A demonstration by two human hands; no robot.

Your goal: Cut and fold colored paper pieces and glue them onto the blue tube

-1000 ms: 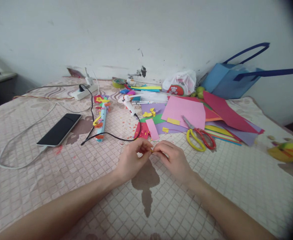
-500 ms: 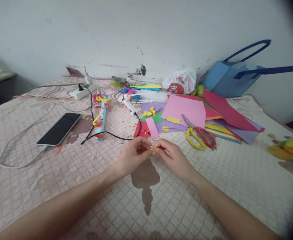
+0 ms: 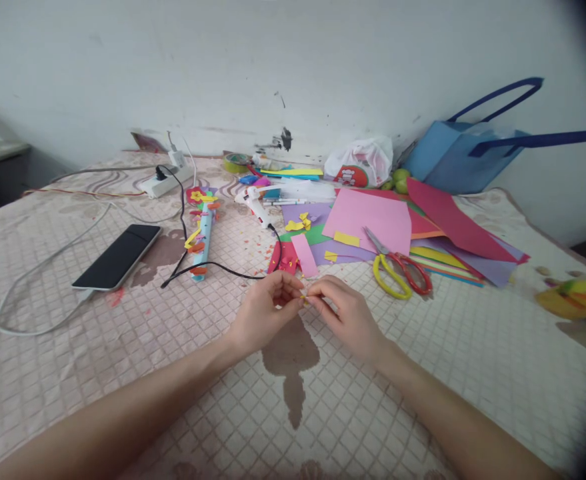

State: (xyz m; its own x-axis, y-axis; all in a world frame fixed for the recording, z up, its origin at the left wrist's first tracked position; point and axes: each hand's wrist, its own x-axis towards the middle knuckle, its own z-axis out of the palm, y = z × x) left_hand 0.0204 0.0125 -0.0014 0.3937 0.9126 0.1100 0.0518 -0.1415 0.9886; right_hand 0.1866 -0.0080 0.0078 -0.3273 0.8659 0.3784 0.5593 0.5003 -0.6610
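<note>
My left hand (image 3: 270, 310) and my right hand (image 3: 345, 312) meet at the fingertips above the patterned cloth. Between them is a tiny yellow piece (image 3: 304, 301), mostly covered by the fingers; it looks like paper or foam. Both hands are closed in a pinch on it. Just beyond the hands lie a pink strip (image 3: 305, 255) and a red sheet (image 3: 285, 257) with small scraps on it. Scissors (image 3: 395, 270) with one yellow and one red handle rest to the right, blades over a pink sheet (image 3: 370, 217). Yellow cut pieces (image 3: 299, 223) lie on purple paper.
A white glue gun (image 3: 255, 207) trails a black cord across the cloth. Left of it stands a light blue strip decorated with coloured pieces (image 3: 203, 233). A phone (image 3: 119, 257) on a cable, a power strip (image 3: 167, 181), a plastic bag (image 3: 360, 163) and a blue bag (image 3: 457, 157) surround the area.
Both hands stay nearly in place, with the fingertips shifting slightly around the yellow piece. Less yellow shows between them now. Objects on the cloth have not moved.
</note>
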